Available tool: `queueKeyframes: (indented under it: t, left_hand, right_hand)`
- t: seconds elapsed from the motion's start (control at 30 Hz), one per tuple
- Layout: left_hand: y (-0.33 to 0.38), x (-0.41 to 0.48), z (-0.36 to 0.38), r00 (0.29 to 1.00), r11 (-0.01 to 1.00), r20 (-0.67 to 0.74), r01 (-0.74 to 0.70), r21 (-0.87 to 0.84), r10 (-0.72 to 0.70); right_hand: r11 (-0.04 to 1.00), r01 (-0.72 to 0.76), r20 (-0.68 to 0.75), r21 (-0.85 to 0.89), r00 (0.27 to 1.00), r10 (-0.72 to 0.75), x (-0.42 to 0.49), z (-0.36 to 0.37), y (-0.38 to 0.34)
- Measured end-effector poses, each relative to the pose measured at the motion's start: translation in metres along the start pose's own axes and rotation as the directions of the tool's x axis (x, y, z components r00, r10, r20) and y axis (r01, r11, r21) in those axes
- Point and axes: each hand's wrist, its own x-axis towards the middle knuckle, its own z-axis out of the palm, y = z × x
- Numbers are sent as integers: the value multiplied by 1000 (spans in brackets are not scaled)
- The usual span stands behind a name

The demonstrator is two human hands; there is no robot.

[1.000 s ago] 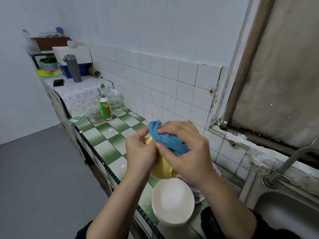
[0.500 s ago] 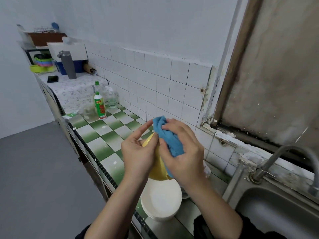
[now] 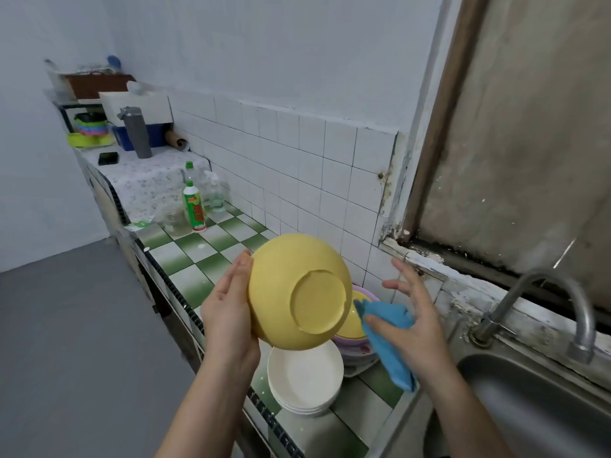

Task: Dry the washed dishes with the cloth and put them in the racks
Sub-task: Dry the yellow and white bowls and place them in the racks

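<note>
The yellow bowl [image 3: 297, 292] is gripped by its rim in the left hand [image 3: 228, 312], base outward, just above the white plates [image 3: 304, 378]. The blue cloth [image 3: 386, 342] is pinched under the right hand's [image 3: 416, 322] thumb, fingers [image 3: 405, 276] splayed. A possibly damp rim could slip, and the bowl would be dropped onto the plates.

Round yellow plastic bowl [image 3: 299, 292]: base towards camera, left hand [image 3: 228, 312] holding its rim.
Blue fabric cloth [image 3: 386, 335]: pinned under thumb of right hand [image 3: 413, 319], fingers spread.
Stack of round white plates [image 3: 304, 381]: on green-and-white checked tile counter [image 3: 198, 256], below bowl.
Steel sink [image 3: 529, 408]: at right.
</note>
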Motion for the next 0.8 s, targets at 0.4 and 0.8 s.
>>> queueKeyframes:
  t: [0.4,0.8]
  left_hand:
    - [18,-40,-49,982,994,165,97,-51,-87]
    - [10,-92,-56,848,982,511,50,184,-139]
  right_hand:
    - [941,151,222,-303,971,-84,-78,30,-57]
    - [930,59,10,-363,998,-60,-167,-4,-74]
